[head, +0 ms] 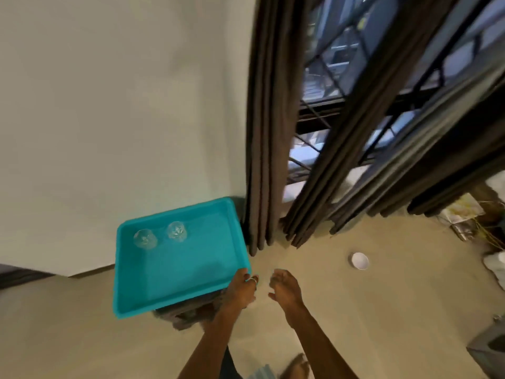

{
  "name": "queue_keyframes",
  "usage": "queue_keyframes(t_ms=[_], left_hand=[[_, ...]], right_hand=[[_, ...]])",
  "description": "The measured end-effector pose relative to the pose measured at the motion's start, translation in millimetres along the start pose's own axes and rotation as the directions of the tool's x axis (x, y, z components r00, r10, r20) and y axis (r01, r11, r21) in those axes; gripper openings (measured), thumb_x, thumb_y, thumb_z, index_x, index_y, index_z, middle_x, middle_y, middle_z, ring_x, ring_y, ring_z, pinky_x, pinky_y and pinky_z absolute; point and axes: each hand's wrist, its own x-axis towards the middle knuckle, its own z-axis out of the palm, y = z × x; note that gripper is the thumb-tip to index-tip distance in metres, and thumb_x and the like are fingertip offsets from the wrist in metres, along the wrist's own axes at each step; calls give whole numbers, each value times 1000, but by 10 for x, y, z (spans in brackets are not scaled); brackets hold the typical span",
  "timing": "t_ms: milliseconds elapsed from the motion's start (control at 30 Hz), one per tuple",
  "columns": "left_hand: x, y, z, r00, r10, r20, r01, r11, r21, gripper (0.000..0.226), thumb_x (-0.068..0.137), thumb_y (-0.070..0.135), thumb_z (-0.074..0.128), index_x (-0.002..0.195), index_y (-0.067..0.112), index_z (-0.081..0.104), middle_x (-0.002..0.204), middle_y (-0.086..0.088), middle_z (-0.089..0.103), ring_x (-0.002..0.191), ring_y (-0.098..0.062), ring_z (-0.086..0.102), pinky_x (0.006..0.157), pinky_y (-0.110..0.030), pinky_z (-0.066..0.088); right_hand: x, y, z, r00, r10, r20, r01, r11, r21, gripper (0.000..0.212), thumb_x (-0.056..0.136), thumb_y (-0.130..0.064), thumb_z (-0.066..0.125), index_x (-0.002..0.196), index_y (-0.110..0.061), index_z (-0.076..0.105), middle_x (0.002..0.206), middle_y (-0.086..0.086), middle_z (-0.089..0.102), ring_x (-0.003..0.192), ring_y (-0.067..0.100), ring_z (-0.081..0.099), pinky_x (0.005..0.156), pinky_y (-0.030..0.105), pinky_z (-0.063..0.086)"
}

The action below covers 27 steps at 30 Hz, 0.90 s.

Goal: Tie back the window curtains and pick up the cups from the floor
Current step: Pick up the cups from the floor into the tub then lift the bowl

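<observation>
Smooth beige floor [355,310], plain pale wall, pleated dark brown fabric curtains [269,132] hanging loose. Left grip [243,287] pinches the near right corner of the teal rectangular plastic tray [185,272]; two clear cut-glass cups [177,231] sit by its far left corner. Right grip [284,288] hangs loosely spread. A round white cup [360,260] rests on the floor near the curtain hems.

Matt teal plastic tray [175,277], clear glass cups [161,236], dark cloth curtains [265,132].

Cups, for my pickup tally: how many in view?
3: left clear cup and right clear cup stand in the teal tray; white cup sits on the floor. Others may be hidden.
</observation>
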Motion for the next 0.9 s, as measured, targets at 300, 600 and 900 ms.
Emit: queue_keyframes(t_ms=[300, 600, 900], left_hand=[[-548, 394, 1406, 992, 20, 128, -11, 998, -70, 34, 99, 8, 53, 132, 15, 45, 120, -14, 57, 103, -30, 63, 76, -37, 53], [-77, 695, 1959, 989, -40, 143, 41, 999, -10, 19, 99, 12, 54, 118, 14, 53, 113, -13, 61, 96, -29, 66, 78, -37, 54], [267, 1526, 2780, 966, 64, 251, -81, 995, 55, 19, 93, 16, 53, 77, 23, 60, 93, -8, 69, 81, -23, 68, 78, -37, 57]], right_hand=[[-213, 162, -1300, 983, 22, -183, 14, 981, 194, 12, 94, -9, 55, 95, -17, 63, 106, 16, 66, 92, 28, 64, 78, 40, 58], [299, 129, -1936, 967, -38, -251, 12, 995, -102, 26, 91, -24, 58, 116, -21, 64, 114, 7, 70, 105, 27, 67, 96, 46, 56], [588, -446, -2892, 904, -37, -426, -34, 987, -157, 26, 90, -20, 54, 113, -16, 65, 101, 6, 71, 90, 26, 70, 87, 50, 58]])
